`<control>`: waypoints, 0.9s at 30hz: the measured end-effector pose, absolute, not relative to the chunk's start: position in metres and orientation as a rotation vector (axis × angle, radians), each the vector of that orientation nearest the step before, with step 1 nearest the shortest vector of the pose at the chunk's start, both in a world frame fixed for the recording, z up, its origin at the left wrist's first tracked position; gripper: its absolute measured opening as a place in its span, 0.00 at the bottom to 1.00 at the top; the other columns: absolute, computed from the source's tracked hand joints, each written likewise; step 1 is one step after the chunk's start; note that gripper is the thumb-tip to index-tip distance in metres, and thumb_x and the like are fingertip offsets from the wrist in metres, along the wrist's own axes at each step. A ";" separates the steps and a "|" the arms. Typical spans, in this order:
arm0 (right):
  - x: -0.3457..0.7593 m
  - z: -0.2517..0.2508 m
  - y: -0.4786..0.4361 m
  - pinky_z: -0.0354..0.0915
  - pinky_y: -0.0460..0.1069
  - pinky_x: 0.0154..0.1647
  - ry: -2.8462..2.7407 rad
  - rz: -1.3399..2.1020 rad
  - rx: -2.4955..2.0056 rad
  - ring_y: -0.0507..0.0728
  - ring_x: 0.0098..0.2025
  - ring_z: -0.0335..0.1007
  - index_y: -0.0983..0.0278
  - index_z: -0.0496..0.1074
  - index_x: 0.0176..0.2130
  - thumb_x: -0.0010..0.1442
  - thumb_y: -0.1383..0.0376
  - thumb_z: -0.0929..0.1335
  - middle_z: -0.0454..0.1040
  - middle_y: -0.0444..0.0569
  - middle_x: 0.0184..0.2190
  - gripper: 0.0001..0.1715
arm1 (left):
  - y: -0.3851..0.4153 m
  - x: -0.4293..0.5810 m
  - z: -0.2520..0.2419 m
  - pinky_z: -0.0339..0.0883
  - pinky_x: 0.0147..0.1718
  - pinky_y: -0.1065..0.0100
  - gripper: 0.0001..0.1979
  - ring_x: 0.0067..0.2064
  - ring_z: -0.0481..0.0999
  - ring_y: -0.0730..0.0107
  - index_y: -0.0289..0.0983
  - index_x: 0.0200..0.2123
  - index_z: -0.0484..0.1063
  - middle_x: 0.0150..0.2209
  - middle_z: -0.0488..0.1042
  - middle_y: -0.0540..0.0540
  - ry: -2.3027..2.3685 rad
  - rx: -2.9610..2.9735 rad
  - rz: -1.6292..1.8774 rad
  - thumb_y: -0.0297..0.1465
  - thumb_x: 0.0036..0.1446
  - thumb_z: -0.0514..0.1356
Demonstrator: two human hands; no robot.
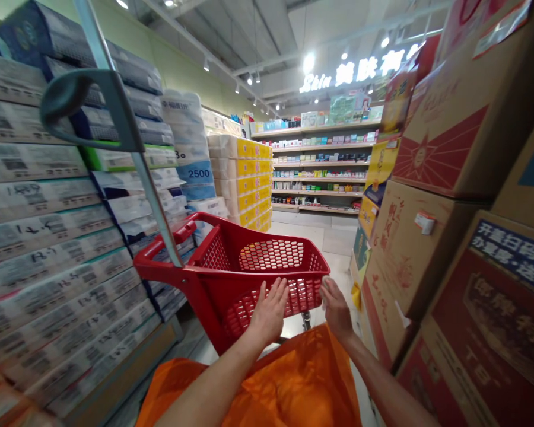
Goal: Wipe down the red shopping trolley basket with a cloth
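Note:
A red plastic shopping cart (253, 261) with a perforated basket stands right in front of me, turned sideways. My left hand (270, 308) lies flat by its near wall, fingers stretched out; whether it touches the plastic I cannot tell. By the basket's right corner is my right hand (336, 305), its fingers extended and nothing seen in it. A metal pole with a grey loop handle (93, 110) rises at the cart's left end. Orange cloth (293, 379) spreads below my forearms.
Stacked tissue packs (48, 237) form a wall on the left, with yellow-and-white packs (249, 178) farther back. Cardboard cartons (413, 249) are piled high along the right. Shelves of small boxed goods (320, 157) cross the far end of the aisle floor (333, 237).

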State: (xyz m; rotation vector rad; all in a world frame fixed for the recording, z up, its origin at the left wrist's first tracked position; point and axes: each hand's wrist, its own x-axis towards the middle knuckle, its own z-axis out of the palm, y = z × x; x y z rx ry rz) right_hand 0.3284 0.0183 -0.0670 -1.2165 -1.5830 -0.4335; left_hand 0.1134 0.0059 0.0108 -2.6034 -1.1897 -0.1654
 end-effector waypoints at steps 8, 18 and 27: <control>0.262 -0.074 0.019 0.64 0.59 0.52 -2.011 -0.531 -0.939 0.59 0.59 0.51 0.65 0.67 0.49 0.57 0.76 0.56 0.68 0.53 0.49 0.23 | 0.007 0.071 0.013 0.36 0.58 0.47 0.31 0.63 0.37 0.59 0.30 0.59 0.49 0.63 0.44 0.39 -1.265 -2.446 -0.215 0.32 0.51 0.47; 0.217 -0.039 0.030 0.59 0.59 0.55 -2.017 -0.560 -0.876 0.59 0.60 0.47 0.68 0.66 0.50 0.58 0.77 0.56 0.66 0.53 0.51 0.23 | 0.004 0.041 0.010 0.36 0.58 0.49 0.32 0.63 0.39 0.61 0.32 0.59 0.49 0.63 0.45 0.42 -1.323 -2.343 -0.295 0.31 0.49 0.48; 0.182 -0.013 0.029 0.54 0.61 0.58 -2.029 -0.510 -0.811 0.58 0.61 0.43 0.67 0.62 0.53 0.58 0.77 0.55 0.62 0.52 0.55 0.25 | -0.002 0.009 0.012 0.37 0.58 0.50 0.32 0.63 0.42 0.60 0.32 0.59 0.50 0.62 0.46 0.42 -1.430 -2.267 -0.308 0.29 0.47 0.49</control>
